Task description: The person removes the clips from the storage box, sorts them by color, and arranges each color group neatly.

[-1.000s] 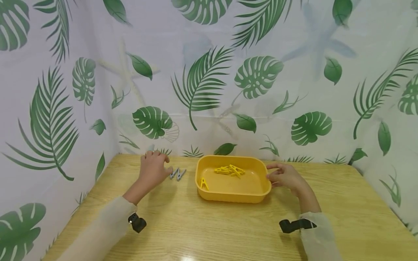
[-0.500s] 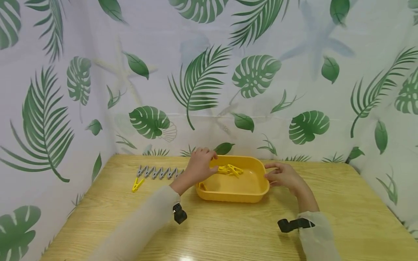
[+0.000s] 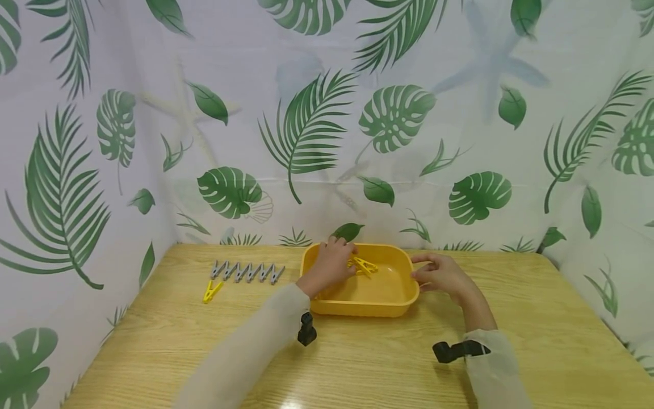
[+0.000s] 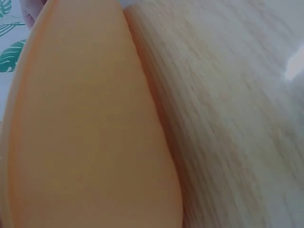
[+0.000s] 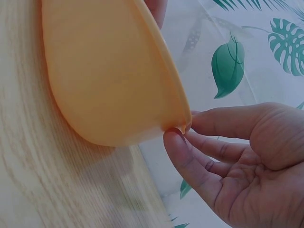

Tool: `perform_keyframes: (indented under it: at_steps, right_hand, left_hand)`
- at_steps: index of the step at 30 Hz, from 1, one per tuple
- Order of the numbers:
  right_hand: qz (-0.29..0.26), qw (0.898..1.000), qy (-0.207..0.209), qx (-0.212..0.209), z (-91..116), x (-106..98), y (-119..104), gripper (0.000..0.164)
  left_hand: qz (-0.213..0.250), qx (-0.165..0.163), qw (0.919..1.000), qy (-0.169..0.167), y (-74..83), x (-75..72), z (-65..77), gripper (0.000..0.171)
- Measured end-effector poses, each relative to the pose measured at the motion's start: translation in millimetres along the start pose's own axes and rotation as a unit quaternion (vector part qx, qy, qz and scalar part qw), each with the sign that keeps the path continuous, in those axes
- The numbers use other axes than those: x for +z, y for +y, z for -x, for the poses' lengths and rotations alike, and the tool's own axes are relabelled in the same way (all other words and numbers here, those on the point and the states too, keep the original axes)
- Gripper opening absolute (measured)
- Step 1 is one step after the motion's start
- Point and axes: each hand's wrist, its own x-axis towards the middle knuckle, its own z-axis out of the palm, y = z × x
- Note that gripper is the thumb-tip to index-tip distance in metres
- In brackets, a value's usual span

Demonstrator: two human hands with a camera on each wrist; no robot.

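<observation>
A yellow plastic basin [image 3: 388,292] stands on the wooden table with yellow clothespins [image 3: 365,266] inside. My left hand [image 3: 333,262] reaches over its left part, thumb and forefinger apart beside these clothespins; the other fingertips are hidden. At the basin's right end, my right hand [image 3: 441,275] pinches the rim between thumb and fingers, seen close up in the right wrist view, where the thumb [image 5: 183,152] lies against the outer wall. Left of the basin, several grey clothespins [image 3: 250,272] lie in a zigzag row. One yellow clothespin [image 3: 212,292] lies just below the row's left end.
The wooden table [image 3: 357,363] extends in front of the basin and to both sides. A leaf-printed cloth [image 3: 317,142] hangs behind it and along the sides. Each wrist bears a black camera strap [image 3: 477,347]. The left wrist view shows mostly the basin's outer wall [image 4: 95,118].
My left hand has moved right, from the clothespin row into the basin, uncovering the row and the yellow clothespin left on the table. My right hand stays at the rim.
</observation>
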Motion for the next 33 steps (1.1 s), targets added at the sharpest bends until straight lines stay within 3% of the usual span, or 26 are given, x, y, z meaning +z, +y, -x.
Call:
perform_keyframes:
  at_steps: [12,20,27,33]
  right_hand:
    - [-0.003,1.0,0.002,-0.004,0,3,2,0.051]
    - [-0.001,1.0,0.006,0.004,-2,2,2,0.05]
    - [-0.004,1.0,-0.001,-0.008,1,-1,-2,0.051]
    - [-0.001,1.0,0.001,-0.005,3,0,-3,0.05]
  left_hand:
    - [-0.045,0.002,0.9985,-0.031,2.6,11.8,-7.3,0.028]
    - [-0.038,0.001,0.9988,-0.032,5.4,9.5,-8.1,0.016]
    - [-0.023,-0.013,0.9983,-0.053,6.9,6.2,-9.8,0.017]
    - [-0.017,-0.012,0.9986,-0.048,5.6,6.9,-7.0,0.018]
